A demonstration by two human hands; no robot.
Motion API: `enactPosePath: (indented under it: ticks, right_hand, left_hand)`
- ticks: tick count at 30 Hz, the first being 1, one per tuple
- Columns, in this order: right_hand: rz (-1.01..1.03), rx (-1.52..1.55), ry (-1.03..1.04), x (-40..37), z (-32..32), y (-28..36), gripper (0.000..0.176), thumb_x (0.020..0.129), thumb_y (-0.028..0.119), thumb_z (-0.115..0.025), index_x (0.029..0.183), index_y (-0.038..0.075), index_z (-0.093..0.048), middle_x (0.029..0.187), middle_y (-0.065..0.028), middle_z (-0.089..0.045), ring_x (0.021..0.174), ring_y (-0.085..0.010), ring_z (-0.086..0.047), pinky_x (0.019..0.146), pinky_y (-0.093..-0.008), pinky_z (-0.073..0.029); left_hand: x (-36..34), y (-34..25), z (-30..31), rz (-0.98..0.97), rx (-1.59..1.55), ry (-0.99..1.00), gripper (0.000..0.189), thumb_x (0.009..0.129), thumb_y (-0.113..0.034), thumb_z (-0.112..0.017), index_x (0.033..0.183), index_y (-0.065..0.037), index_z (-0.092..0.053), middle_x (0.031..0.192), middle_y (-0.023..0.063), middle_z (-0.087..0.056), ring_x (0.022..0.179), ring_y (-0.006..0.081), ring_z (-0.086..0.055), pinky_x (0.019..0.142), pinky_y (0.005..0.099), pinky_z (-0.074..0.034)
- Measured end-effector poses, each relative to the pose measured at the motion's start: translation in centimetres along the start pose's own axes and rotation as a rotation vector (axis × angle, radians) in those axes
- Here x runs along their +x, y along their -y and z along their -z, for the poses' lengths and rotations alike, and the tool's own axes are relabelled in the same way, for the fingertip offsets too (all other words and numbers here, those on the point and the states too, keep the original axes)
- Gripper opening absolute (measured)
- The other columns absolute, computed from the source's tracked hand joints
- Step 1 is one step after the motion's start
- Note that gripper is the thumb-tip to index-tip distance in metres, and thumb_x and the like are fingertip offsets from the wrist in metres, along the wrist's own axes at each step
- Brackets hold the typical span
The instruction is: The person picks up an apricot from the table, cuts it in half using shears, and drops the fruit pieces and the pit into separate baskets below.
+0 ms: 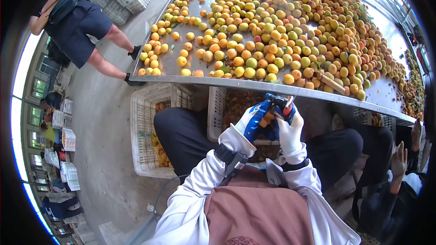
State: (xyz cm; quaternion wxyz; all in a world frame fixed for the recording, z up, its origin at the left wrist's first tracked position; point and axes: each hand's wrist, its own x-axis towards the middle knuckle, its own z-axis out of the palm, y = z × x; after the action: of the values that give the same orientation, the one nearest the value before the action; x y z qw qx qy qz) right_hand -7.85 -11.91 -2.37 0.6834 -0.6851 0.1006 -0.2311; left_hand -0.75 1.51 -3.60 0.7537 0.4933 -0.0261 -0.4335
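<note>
Both my hands wear white gloves with blue coated fingers and meet just below the metal table's near edge. My left hand [257,118] is closed around an orange apricot [267,119], which shows partly between the gloves. My right hand [290,129] is closed on a small red-and-black hand tool [287,105] with a thin metal tip; its exact kind I cannot tell. Fingers of the left glove reach up against the tool's dark end. Beneath the hands, a white plastic crate [215,113] holds brownish-orange fruit pieces [237,105].
Many apricots [277,36] cover the metal table [200,79], with a brown stick-like piece [330,82] among them. Left of my knee stands another crate [141,145] with apricots. One person [81,27] stands at left; another person's hand [399,161] shows at right.
</note>
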Motion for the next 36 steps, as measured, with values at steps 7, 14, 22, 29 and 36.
enactPosePath:
  ticks: [7, 14, 22, 29, 36]
  right_hand:
    - [-0.051, 0.58, -0.268, 1.6, 2.1, 3.8, 0.02, 0.097, 0.006, -0.058, 0.115, -0.002, -0.063, 0.092, -0.0063, -0.066, 0.074, -0.0146, -0.06, 0.069, -0.0288, -0.049]
    - [-0.018, 0.925, -0.126, 1.4, 3.9, 2.7, 0.023, 0.102, 0.029, -0.054, 0.097, 0.007, -0.058, 0.072, 0.0, -0.047, 0.058, -0.0113, -0.043, 0.054, -0.0293, -0.038]
    - [0.21, 0.799, -0.167, 0.9, 4.3, 1.6, 0.033, 0.099, 0.036, -0.06, 0.085, 0.007, -0.055, 0.069, -0.0009, -0.045, 0.053, -0.0109, -0.043, 0.049, -0.0283, -0.036]
    - [0.248, 0.752, -0.219, 0.4, 3.9, 0.1, 0.036, 0.098, 0.038, -0.061, 0.088, 0.004, -0.056, 0.071, -0.0023, -0.048, 0.059, -0.013, -0.048, 0.051, -0.0266, -0.04]
    - [-0.11, 1.097, -0.312, 1.6, 4.5, 0.7, 0.033, 0.102, 0.04, -0.053, 0.08, 0.015, -0.052, 0.066, 0.0036, -0.043, 0.051, -0.0095, -0.038, 0.048, -0.0286, -0.033]
  left_hand:
    - [-0.9, -0.2, -1.5, -0.059, -0.121, 0.032, 0.046, 0.099, -0.04, -0.057, 0.125, -0.002, -0.059, 0.102, 0.0087, -0.063, 0.074, 0.0158, -0.064, 0.069, 0.031, -0.056]
    - [-0.3, 1.4, -2.8, 0.119, -0.118, 0.072, 0.036, 0.092, -0.016, -0.07, 0.124, -0.002, -0.059, 0.098, 0.0086, -0.064, 0.068, 0.0153, -0.061, 0.064, 0.0307, -0.058]
    - [-1.3, 1.0, -5.1, 0.108, -0.044, 0.116, 0.04, 0.092, -0.017, -0.07, 0.126, -0.001, -0.057, 0.103, 0.0097, -0.066, 0.079, 0.0187, -0.067, 0.072, 0.0342, -0.058]
    - [-0.7, 2.5, -5.1, -0.001, -0.052, 0.1, 0.041, 0.092, -0.013, -0.069, 0.128, 0.002, -0.055, 0.109, 0.0118, -0.066, 0.084, 0.0204, -0.069, 0.074, 0.0343, -0.058]
    - [-0.6, 3.5, -4.1, -0.197, 0.31, 0.042, 0.034, 0.092, -0.007, -0.065, 0.123, 0.004, -0.058, 0.11, 0.0121, -0.067, 0.091, 0.0192, -0.067, 0.082, 0.0327, -0.056]
